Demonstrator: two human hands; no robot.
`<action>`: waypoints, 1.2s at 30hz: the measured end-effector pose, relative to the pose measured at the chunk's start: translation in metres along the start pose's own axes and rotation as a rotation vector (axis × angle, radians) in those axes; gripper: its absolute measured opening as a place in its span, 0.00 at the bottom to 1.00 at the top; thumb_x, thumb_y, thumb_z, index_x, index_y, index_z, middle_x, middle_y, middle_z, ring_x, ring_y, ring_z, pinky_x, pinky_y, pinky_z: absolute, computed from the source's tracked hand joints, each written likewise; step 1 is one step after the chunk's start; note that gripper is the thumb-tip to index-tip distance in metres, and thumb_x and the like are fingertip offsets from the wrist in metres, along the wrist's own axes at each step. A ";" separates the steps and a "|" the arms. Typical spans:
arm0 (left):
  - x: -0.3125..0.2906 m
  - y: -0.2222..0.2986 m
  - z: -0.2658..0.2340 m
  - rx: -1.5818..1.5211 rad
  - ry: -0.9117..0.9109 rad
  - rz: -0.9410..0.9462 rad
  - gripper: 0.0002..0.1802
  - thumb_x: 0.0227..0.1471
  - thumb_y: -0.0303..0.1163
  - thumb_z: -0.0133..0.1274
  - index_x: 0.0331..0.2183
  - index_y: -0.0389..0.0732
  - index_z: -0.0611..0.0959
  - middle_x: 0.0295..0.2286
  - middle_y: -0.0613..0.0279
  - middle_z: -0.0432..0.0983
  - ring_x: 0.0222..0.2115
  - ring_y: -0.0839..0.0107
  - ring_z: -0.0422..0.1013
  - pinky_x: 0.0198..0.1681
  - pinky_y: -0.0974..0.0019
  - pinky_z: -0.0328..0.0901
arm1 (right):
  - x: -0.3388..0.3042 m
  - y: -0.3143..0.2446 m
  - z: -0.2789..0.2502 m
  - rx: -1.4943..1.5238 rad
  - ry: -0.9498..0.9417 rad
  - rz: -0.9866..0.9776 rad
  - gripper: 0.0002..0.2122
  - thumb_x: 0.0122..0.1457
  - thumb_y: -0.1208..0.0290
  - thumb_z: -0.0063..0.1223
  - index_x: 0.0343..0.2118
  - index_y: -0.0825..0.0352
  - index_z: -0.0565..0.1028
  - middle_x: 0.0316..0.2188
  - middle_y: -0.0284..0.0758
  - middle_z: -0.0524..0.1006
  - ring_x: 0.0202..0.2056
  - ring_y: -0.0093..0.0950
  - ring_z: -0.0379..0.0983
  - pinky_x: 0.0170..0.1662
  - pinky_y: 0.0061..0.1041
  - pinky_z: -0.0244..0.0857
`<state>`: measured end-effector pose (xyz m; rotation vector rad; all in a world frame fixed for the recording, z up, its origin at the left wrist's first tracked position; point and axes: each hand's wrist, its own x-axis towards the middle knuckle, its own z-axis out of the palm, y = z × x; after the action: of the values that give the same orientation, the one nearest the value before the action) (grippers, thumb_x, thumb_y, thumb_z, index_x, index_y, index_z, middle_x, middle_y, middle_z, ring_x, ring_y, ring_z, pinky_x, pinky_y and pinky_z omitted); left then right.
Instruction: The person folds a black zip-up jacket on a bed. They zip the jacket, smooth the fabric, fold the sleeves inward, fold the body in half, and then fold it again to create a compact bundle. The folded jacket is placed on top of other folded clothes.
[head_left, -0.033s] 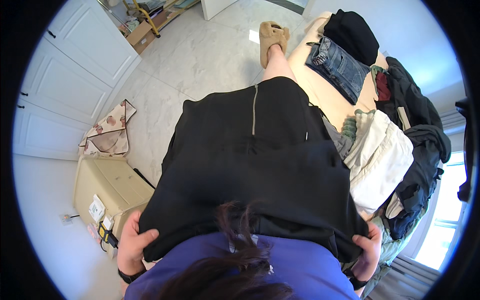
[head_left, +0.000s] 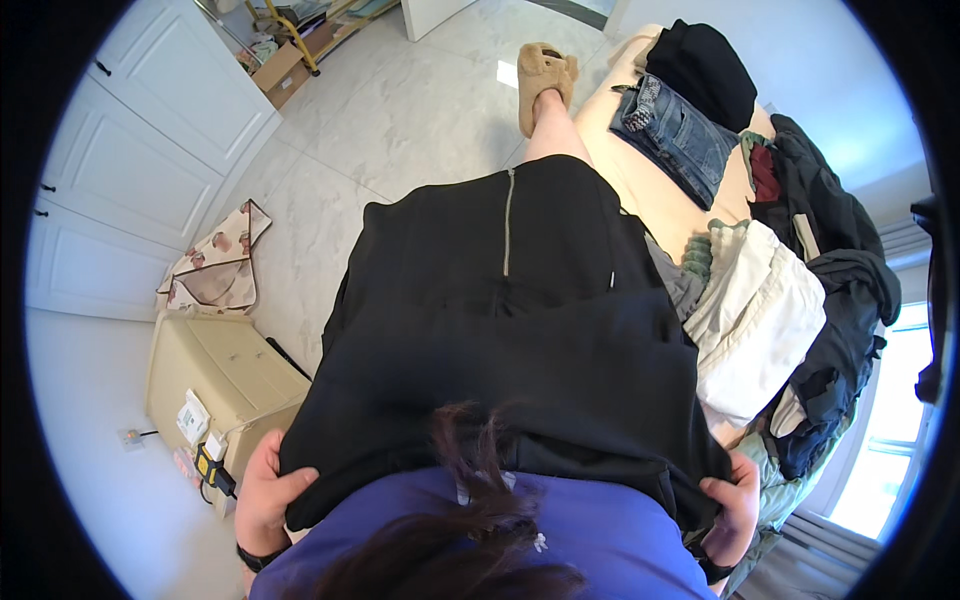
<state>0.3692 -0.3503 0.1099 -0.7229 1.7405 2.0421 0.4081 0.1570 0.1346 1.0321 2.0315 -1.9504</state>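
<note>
Spread across my lap is a black skirt (head_left: 500,380) with a metal zipper (head_left: 509,225) running down its far part. A fold crosses the cloth at mid-length, and a small white tag shows near the right side. My left hand (head_left: 272,490) grips the near left corner, thumb on top and fingers hidden beneath. At the opposite near corner, my right hand (head_left: 735,493) pinches the cloth the same way. Folded white trousers (head_left: 765,320) lie just right of the skirt.
On the bed (head_left: 600,150) are folded jeans (head_left: 680,140), a black folded garment (head_left: 705,75) and a heap of dark clothes (head_left: 840,290). A beige cabinet (head_left: 225,365) stands left, near a patterned cloth (head_left: 225,265). One foot wears a furry slipper (head_left: 546,85).
The skirt's middle fold has shifted slightly, and my right hand has drawn a little inward with its corner. Both hands keep their grip.
</note>
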 end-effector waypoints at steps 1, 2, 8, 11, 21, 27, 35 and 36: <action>-0.002 -0.004 -0.002 0.023 0.013 -0.024 0.20 0.41 0.16 0.58 0.39 0.35 0.72 0.36 0.62 0.74 0.36 0.77 0.70 0.43 0.73 0.64 | -0.003 0.004 -0.005 -0.048 -0.032 0.059 0.10 0.39 0.85 0.53 0.28 0.74 0.75 0.24 0.32 0.77 0.25 0.20 0.72 0.31 0.17 0.65; -0.001 -0.006 -0.004 0.054 -0.005 -0.055 0.20 0.41 0.15 0.57 0.39 0.35 0.71 0.37 0.62 0.74 0.37 0.77 0.70 0.44 0.73 0.64 | 0.001 0.010 -0.007 -0.057 -0.056 0.107 0.12 0.40 0.86 0.53 0.31 0.74 0.75 0.26 0.32 0.77 0.26 0.20 0.73 0.32 0.17 0.66; 0.017 0.001 0.006 -0.001 0.057 0.117 0.34 0.39 0.14 0.54 0.53 0.34 0.71 0.42 0.60 0.75 0.37 0.77 0.70 0.43 0.73 0.64 | 0.036 0.024 0.007 0.146 -0.102 -0.064 0.32 0.37 0.87 0.47 0.54 0.75 0.66 0.43 0.39 0.77 0.38 0.26 0.76 0.45 0.20 0.68; 0.038 0.042 -0.015 0.247 -0.256 -0.051 0.18 0.40 0.21 0.56 0.39 0.34 0.82 0.32 0.62 0.79 0.32 0.79 0.72 0.38 0.76 0.64 | 0.060 -0.003 -0.008 0.032 -0.337 0.037 0.31 0.34 0.83 0.43 0.49 0.78 0.71 0.50 0.44 0.72 0.47 0.28 0.72 0.51 0.16 0.63; 0.277 0.087 0.002 -0.782 -0.487 0.062 0.29 0.60 0.46 0.41 0.40 0.24 0.75 0.29 0.42 0.78 0.27 0.54 0.78 0.31 0.62 0.76 | 0.300 -0.076 0.054 0.975 -0.755 0.175 0.24 0.63 0.60 0.42 0.54 0.77 0.63 0.50 0.56 0.70 0.44 0.47 0.75 0.48 0.36 0.72; 0.313 -0.004 0.018 -0.192 -0.176 -0.222 0.20 0.58 0.47 0.49 0.41 0.40 0.77 0.22 0.66 0.74 0.24 0.75 0.71 0.29 0.72 0.67 | 0.331 0.026 0.102 0.654 -0.403 0.142 0.14 0.61 0.68 0.48 0.43 0.74 0.70 0.45 0.51 0.74 0.39 0.38 0.76 0.47 0.36 0.73; 0.233 -0.025 -0.001 -0.077 -0.165 0.062 0.24 0.48 0.36 0.62 0.46 0.39 0.74 0.40 0.66 0.75 0.41 0.74 0.70 0.48 0.69 0.63 | 0.247 0.087 0.072 0.388 -0.163 -0.006 0.10 0.60 0.70 0.53 0.44 0.61 0.71 0.34 0.27 0.75 0.34 0.21 0.71 0.38 0.19 0.64; 0.230 -0.030 0.000 -0.046 -0.173 0.114 0.24 0.47 0.34 0.63 0.45 0.38 0.74 0.40 0.66 0.75 0.41 0.75 0.70 0.48 0.69 0.63 | 0.239 0.087 0.070 0.333 -0.181 -0.026 0.11 0.59 0.70 0.55 0.43 0.60 0.71 0.36 0.27 0.75 0.35 0.21 0.72 0.39 0.22 0.65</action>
<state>0.2012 -0.3572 -0.0499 -0.4539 1.6763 2.1565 0.2522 0.1741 -0.0771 0.8496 1.6720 -2.3555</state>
